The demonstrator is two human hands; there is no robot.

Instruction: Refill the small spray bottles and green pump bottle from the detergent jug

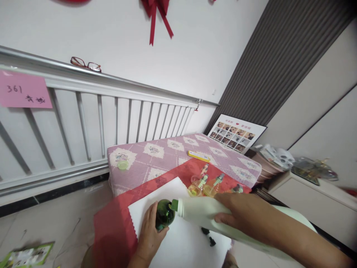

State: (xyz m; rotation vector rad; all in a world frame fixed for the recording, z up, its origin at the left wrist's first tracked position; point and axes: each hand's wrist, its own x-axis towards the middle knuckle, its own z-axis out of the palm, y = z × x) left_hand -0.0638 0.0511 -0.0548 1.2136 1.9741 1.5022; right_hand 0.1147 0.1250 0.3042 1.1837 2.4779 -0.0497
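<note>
My left hand (149, 234) is closed round a round dark-green glossy bottle (165, 215) over the white sheet. My right hand (235, 210) grips a large pale-green bottle (196, 213), tilted almost level. Its threaded mouth meets a short green neck (174, 205) at the round bottle; whether liquid runs between them I cannot tell. On the white sheet (178, 249) below lies a black pump top (209, 237). Behind the large bottle stand several clear bottles of yellow liquid (209, 190) with dark tops.
A red cloth (111, 223) lies under the sheet, on a lilac patterned table cover (170, 156). A yellow-edged case (199, 155) and a pale-green lid (123, 165) rest there. Beyond are a white radiator (142, 123), glasses (86, 64) and a photo board (237, 132); a side cabinet (304, 193) stands right.
</note>
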